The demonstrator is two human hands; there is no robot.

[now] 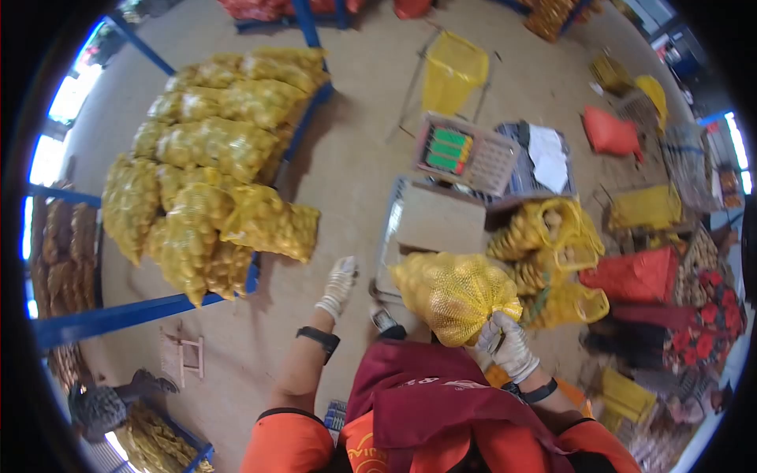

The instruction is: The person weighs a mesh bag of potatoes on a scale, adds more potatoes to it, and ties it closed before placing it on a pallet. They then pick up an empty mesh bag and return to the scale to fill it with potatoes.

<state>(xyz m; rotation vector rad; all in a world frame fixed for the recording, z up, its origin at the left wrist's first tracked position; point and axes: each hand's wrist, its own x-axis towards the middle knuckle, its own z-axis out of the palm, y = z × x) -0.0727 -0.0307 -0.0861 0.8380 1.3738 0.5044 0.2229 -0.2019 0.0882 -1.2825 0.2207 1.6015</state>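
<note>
My right hand (509, 347), in a white glove, is closed around the gathered neck of a yellow mesh bag (449, 293) full of round, pale, potato-like produce. The bag is tilted in front of my apron, at the near edge of a platform scale (441, 219). My left hand (341, 285), also gloved, is held out over the floor with its fingers loosely extended and nothing in them. It lies between the scale and the stacked full mesh bags (213, 142). The scale's display (448, 150) has green panels beside a keypad.
Blue metal bars (142, 314) edge the stack on the left. Right of the scale are open filled bags (552, 244) and a crate with white paper (546, 158). A yellow bag hangs on a frame (453, 72) ahead. Other people are at far right and lower left.
</note>
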